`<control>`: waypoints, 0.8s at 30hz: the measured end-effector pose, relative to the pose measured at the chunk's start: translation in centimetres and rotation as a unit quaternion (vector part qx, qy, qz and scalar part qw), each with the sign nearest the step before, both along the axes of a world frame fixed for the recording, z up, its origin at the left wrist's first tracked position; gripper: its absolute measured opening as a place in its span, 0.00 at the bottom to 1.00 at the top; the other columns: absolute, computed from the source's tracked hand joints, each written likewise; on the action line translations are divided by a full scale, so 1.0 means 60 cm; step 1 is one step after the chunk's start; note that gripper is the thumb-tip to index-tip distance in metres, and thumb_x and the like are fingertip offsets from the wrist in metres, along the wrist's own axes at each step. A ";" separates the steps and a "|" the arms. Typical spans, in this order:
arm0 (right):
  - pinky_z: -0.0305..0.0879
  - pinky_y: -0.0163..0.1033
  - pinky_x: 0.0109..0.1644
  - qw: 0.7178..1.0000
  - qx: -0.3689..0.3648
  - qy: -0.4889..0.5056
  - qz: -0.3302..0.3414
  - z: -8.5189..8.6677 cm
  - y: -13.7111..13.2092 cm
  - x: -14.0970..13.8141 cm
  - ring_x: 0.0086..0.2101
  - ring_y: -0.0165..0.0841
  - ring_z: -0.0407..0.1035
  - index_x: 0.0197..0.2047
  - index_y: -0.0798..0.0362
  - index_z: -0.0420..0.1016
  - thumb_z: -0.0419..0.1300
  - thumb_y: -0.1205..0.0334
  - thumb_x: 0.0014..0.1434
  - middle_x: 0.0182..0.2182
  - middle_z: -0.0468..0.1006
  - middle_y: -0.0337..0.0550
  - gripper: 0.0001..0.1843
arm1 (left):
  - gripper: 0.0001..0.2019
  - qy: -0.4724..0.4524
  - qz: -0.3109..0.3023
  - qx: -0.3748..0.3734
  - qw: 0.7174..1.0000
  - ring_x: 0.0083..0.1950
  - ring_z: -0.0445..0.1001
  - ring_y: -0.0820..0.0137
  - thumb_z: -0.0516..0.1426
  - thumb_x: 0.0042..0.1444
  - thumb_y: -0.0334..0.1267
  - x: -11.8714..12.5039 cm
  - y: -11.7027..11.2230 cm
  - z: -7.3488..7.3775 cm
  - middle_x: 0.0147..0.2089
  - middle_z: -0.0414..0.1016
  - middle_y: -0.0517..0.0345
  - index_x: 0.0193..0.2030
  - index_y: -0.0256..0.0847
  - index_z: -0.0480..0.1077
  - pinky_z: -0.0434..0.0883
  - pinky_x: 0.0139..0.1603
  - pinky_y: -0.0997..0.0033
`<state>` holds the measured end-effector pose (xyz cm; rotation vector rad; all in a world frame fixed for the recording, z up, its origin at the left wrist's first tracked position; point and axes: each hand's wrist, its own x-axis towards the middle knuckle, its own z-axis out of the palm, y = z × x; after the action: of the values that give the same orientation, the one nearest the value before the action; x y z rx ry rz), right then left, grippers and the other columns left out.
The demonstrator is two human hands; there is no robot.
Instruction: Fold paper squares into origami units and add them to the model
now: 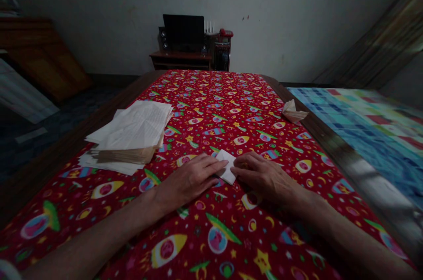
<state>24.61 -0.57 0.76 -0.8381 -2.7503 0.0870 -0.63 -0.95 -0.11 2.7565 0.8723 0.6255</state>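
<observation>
A small folded white paper point(226, 166) lies flat on the red tablecloth between my two hands. My left hand point(194, 176) presses on its left side, one fingertip on top of the sheet and the thumb at the near edge. At the paper's right edge, the bent fingers of my right hand point(261, 176) grip it. Off to the left rests a stack of loose paper sheets point(132, 128), the top ones white and creased, with browner ones beneath. Near the table's right edge stands a folded paper piece point(293, 112), pointed like a small boat.
The tablecloth point(214, 108) has rocket patterns and covers a dark wooden table point(322, 139). Beyond the far end stand a monitor point(184, 32) on a desk and a red telephone point(226, 32). A bed with a checked sheet point(357, 117) adjoins the right side. A wooden cabinet point(39, 64) stands left.
</observation>
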 end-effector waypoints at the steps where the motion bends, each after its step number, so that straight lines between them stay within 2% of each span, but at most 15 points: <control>1: 0.62 0.37 0.38 1.000 -0.002 0.007 0.010 0.001 0.003 0.000 0.40 0.35 0.63 0.46 0.50 0.72 0.60 0.71 0.54 0.43 0.70 0.46 0.15 | 0.17 0.008 0.005 0.001 1.000 0.51 0.67 0.67 0.52 0.63 0.34 0.002 0.001 0.001 0.51 0.69 0.54 0.58 0.43 0.59 0.67 0.52 0.67; 4: 0.64 0.38 0.40 0.999 -0.020 0.031 0.029 0.003 0.012 0.000 0.40 0.35 0.64 0.45 0.50 0.73 0.60 0.68 0.55 0.42 0.71 0.46 0.13 | 0.10 0.036 0.020 0.009 0.999 0.48 0.68 0.66 0.53 0.63 0.38 0.009 0.004 0.006 0.46 0.70 0.55 0.49 0.40 0.65 0.68 0.49 0.67; 7: 0.65 0.38 0.39 0.997 -0.051 0.050 0.024 0.004 0.019 -0.002 0.38 0.34 0.66 0.43 0.48 0.74 0.59 0.66 0.58 0.40 0.72 0.46 0.09 | 0.07 0.052 0.028 0.035 0.998 0.44 0.68 0.67 0.53 0.63 0.38 0.014 0.005 0.012 0.42 0.71 0.56 0.44 0.38 0.65 0.68 0.46 0.68; 13: 0.67 0.39 0.39 0.994 -0.068 0.084 0.010 -0.003 0.029 -0.004 0.37 0.34 0.68 0.43 0.48 0.75 0.56 0.62 0.61 0.39 0.74 0.47 0.09 | 0.08 0.084 0.007 0.098 0.992 0.41 0.69 0.67 0.47 0.65 0.33 0.013 0.005 0.013 0.40 0.71 0.55 0.46 0.38 0.65 0.67 0.42 0.68; 17: 0.67 0.39 0.40 0.995 -0.029 0.092 0.021 -0.015 0.033 -0.003 0.39 0.34 0.68 0.44 0.49 0.75 0.52 0.63 0.63 0.41 0.74 0.48 0.11 | 0.07 0.071 0.024 0.078 0.994 0.43 0.69 0.67 0.49 0.64 0.31 0.011 0.001 0.007 0.42 0.72 0.55 0.45 0.39 0.65 0.67 0.44 0.67; 20: 0.67 0.39 0.39 0.995 -0.001 0.096 0.021 -0.021 0.031 -0.003 0.39 0.34 0.67 0.47 0.49 0.74 0.51 0.65 0.63 0.41 0.74 0.47 0.13 | 0.06 0.024 0.055 0.056 0.997 0.44 0.70 0.67 0.50 0.63 0.31 0.014 -0.004 0.002 0.42 0.72 0.56 0.46 0.39 0.64 0.68 0.45 0.67; 24: 0.67 0.39 0.39 0.995 0.014 0.098 0.026 -0.022 0.029 -0.004 0.39 0.34 0.67 0.47 0.49 0.74 0.52 0.67 0.62 0.41 0.74 0.47 0.13 | 0.10 -0.016 0.093 0.038 0.995 0.41 0.71 0.68 0.53 0.61 0.31 0.018 -0.005 -0.003 0.39 0.72 0.57 0.50 0.40 0.62 0.69 0.42 0.68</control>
<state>24.35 1.15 -0.57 -0.7095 -2.5841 0.1340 0.47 -1.27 -0.32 2.7431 1.1304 0.7482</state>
